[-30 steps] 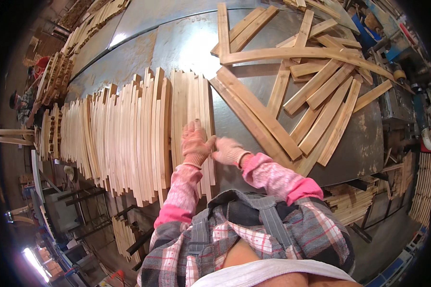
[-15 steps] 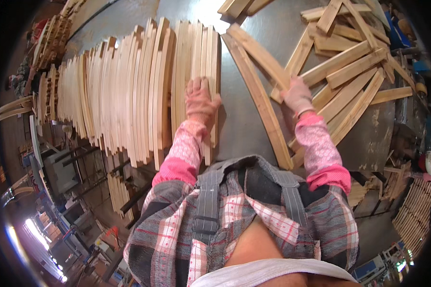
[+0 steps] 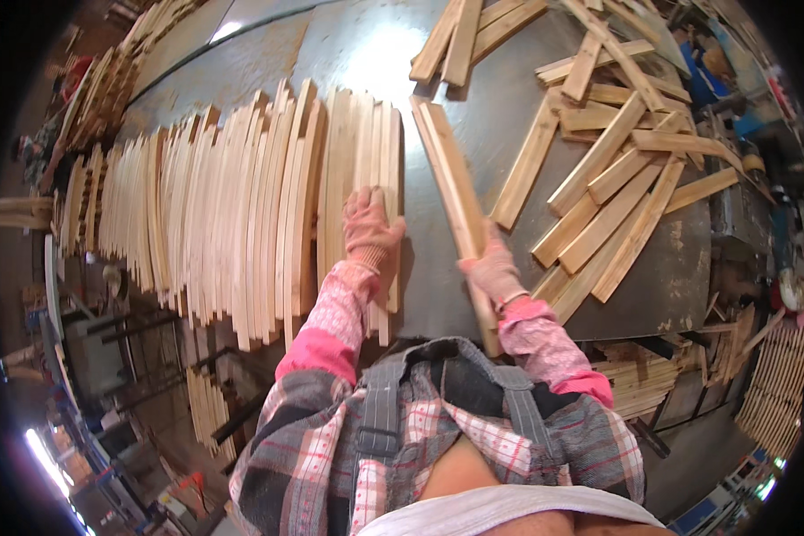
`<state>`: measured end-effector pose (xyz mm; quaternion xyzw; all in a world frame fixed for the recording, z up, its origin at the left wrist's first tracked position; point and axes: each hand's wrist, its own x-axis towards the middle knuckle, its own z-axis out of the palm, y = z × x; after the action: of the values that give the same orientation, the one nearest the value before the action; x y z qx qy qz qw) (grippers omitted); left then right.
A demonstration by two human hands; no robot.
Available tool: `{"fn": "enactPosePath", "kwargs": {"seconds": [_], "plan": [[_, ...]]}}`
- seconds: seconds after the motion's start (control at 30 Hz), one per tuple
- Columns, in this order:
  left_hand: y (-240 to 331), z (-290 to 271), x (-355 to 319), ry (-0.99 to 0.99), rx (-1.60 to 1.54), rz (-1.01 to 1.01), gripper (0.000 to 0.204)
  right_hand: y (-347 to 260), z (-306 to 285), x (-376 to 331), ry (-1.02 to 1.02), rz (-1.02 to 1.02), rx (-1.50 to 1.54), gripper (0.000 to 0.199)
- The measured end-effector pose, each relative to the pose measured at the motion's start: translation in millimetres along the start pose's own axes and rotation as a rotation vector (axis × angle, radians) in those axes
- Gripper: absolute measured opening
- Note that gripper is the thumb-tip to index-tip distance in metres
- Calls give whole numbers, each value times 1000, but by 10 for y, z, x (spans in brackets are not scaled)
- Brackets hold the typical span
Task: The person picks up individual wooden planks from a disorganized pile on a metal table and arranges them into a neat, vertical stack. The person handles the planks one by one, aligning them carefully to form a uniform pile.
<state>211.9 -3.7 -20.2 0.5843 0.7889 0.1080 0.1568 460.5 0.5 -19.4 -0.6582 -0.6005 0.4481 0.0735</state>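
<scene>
1. Grey metal table (image 3: pixel 473 116) fills the upper part of the view, scuffed and shiny under a light at twelve o'clock, in a workshop crowded with wood.
2. Across it, from nine o'clock toward the centre, runs a tight row of pale wooden slats (image 3: pixel 241 205), set side by side.
3. The left hand (image 3: pixel 371 230), in a pink glove, lies flat and open on the rightmost slats of that row, gripping nothing.
4. The right hand (image 3: pixel 489 268), also gloved, is closed around the near end of a long wooden strip (image 3: pixel 447 174), which reaches away toward twelve o'clock just right of the row.
5. At two o'clock lies a loose heap of wooden pieces (image 3: pixel 616 161), crossing one another at many angles.
6. At four o'clock, below the table edge, more stacked wood (image 3: pixel 777 375) shows.
</scene>
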Motion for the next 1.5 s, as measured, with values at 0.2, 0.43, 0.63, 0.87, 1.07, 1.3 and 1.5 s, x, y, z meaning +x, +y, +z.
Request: {"fn": "enactPosePath", "kwargs": {"seconds": [0.2,0.43,0.63,0.87,1.07,1.3,1.5], "plan": [[152,52,418,35,-65,27,88,-775,544,211,-373,-3,-14,90],[237,111,315,69,49,77,87,-1090,-612,1696,-112,-46,-212,73],[310,-5,432,61,-59,64,82,-1752,-1118,2995,182,97,-37,100],[291,-70,2458,445,-97,367,66,-1769,-935,3806,111,244,-61,116],[451,116,4304,126,-89,58,67,-1487,-1015,3924,150,66,198,93],[1731,370,4135,-265,-360,-170,60,-1037,-1258,3893,110,85,578,83],[1367,533,3218,-598,-1232,-220,37,-572,-1273,3087,-295,-99,951,41]]}}
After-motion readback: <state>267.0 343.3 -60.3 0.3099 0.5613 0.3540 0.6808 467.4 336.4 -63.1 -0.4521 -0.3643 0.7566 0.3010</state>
